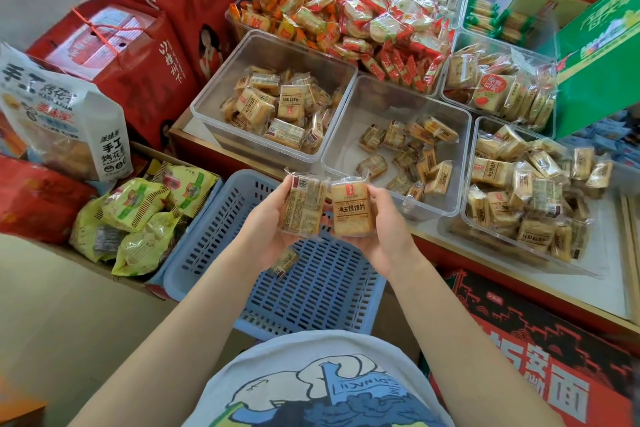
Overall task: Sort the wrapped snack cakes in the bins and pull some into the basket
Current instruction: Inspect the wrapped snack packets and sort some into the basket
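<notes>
Both hands hold upright packets over the blue basket [221, 236]: left hand [268, 230] clasps one snack cake [302, 206], right hand [381, 229] clasps another cake [351, 210], side by side.

Slotted pale-blue basket [322, 291]; clear bins [273, 45] of tan snack cakes [351, 210] in transparent wrappers with brown print; orange-red packets [304, 3] heaped behind; yellow-green bags [135, 204]; red printed cartons [114, 55]; green box [602, 55].
</notes>
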A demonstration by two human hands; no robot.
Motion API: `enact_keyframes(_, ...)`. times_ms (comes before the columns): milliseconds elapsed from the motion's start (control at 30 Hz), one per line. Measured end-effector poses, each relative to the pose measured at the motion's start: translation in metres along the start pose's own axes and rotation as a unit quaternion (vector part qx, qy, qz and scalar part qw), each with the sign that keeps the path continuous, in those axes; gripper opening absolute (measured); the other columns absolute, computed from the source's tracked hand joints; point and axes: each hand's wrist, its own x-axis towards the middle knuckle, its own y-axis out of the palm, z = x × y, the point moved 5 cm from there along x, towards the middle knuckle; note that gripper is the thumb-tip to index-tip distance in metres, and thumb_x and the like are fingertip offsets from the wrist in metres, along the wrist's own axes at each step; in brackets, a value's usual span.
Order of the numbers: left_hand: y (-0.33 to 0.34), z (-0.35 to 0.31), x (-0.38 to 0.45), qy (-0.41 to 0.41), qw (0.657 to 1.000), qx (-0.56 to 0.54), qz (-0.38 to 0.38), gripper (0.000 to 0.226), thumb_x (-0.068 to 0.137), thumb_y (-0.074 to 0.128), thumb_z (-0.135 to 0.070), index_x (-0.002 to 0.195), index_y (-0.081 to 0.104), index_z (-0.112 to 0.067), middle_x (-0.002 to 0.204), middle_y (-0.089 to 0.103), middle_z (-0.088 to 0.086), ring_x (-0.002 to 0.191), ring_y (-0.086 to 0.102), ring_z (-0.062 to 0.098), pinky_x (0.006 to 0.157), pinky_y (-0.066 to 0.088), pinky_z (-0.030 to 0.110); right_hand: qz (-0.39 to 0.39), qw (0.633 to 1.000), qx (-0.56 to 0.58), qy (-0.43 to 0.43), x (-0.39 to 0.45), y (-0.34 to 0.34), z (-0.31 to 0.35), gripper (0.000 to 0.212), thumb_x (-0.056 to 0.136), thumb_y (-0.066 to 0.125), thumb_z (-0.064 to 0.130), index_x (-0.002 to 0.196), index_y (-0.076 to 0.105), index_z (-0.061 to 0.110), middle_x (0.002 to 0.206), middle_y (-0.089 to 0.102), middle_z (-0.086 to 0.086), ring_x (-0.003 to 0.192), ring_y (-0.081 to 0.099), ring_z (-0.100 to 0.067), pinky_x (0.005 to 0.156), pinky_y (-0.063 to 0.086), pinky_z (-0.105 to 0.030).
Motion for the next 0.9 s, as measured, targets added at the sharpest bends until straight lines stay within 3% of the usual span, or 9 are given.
enact_keyframes(133, 0.004, -0.004, 0.000, 0.006, 1.000, 0.020, 0.013, 0.070, 0.092, 0.046, -0.064, 0.129, 0.062, -0.007, 0.117, 0.073, 0.019, 0.101, 0.073, 0.033, 0.073, 0.062, 0.037, 0.002, 1.000, -0.006, -0.009, 0.003, 0.002, 0.002, 0.058, 0.105, 0.036, 0.053, 0.128, 0.066, 0.009, 0.119, 0.072, -0.021, 0.113, 0.068, -0.040, 0.103, 0.051, -0.057)
enact_keyframes(267, -0.005, -0.010, 0.003, 0.039, 0.994, 0.099, -0.024, 0.033, 0.102, 0.057, -0.037, 0.122, 0.065, -0.012, 0.111, 0.075, 0.012, 0.098, 0.072, 0.026, 0.079, 0.059, 0.038, -0.015, 0.999, -0.031, -0.025, 0.006, 0.006, 0.005, 0.044, 0.102, 0.053, 0.044, 0.127, 0.064, 0.009, 0.123, 0.068, -0.023, 0.116, 0.065, -0.043, 0.097, 0.053, -0.056)
enact_keyframes(367, -0.012, -0.011, 0.007, 0.049, 0.990, 0.126, -0.040, 0.027, 0.102, 0.059, -0.033, 0.120, 0.066, -0.015, 0.111, 0.077, 0.009, 0.102, 0.073, 0.026, 0.086, 0.058, 0.043, -0.027, 0.998, -0.051, -0.030, 0.009, 0.007, 0.008, 0.032, 0.103, 0.055, 0.035, 0.118, 0.068, 0.010, 0.119, 0.069, -0.023, 0.115, 0.065, -0.042, 0.098, 0.052, -0.058)
enact_keyframes(467, -0.011, -0.013, 0.011, 0.043, 0.993, 0.106, -0.032, 0.023, 0.102, 0.059, -0.027, 0.122, 0.060, -0.016, 0.116, 0.075, 0.011, 0.104, 0.074, 0.029, 0.090, 0.060, 0.051, -0.016, 0.996, -0.076, -0.034, 0.012, 0.010, 0.010, 0.020, 0.102, 0.052, 0.031, 0.104, 0.064, 0.015, 0.099, 0.071, -0.013, 0.101, 0.066, -0.031, 0.098, 0.052, -0.057)
enact_keyframes(633, -0.006, -0.014, 0.017, 0.037, 0.991, 0.115, -0.050, 0.017, 0.102, 0.059, -0.036, 0.112, 0.061, -0.022, 0.113, 0.069, 0.014, 0.093, 0.072, 0.025, 0.073, 0.063, 0.044, -0.005, 0.994, -0.106, -0.030, 0.017, 0.017, 0.013, 0.027, 0.103, 0.051, 0.036, 0.111, 0.062, 0.012, 0.100, 0.068, -0.009, 0.096, 0.065, -0.025, 0.088, 0.057, -0.049)
enact_keyframes(767, -0.010, -0.014, 0.019, 0.032, 0.993, 0.104, -0.054, 0.008, 0.100, 0.064, -0.028, 0.103, 0.066, -0.021, 0.117, 0.067, 0.023, 0.093, 0.071, 0.028, 0.072, 0.063, 0.048, 0.010, 0.992, -0.120, -0.029, 0.022, 0.015, 0.016, 0.014, 0.105, 0.051, 0.030, 0.099, 0.060, 0.021, 0.080, 0.069, 0.004, 0.077, 0.067, -0.015, 0.064, 0.057, -0.034)
enact_keyframes(900, -0.010, -0.010, 0.020, 0.019, 0.996, 0.071, -0.045, 0.004, 0.099, 0.065, -0.020, 0.100, 0.066, -0.015, 0.105, 0.070, 0.018, 0.090, 0.071, 0.028, 0.071, 0.063, 0.048, 0.012, 0.993, -0.113, -0.019, 0.023, 0.014, 0.019, 0.017, 0.103, 0.051, 0.017, 0.090, 0.059, 0.023, 0.080, 0.066, 0.000, 0.076, 0.063, -0.017, 0.066, 0.052, -0.035)
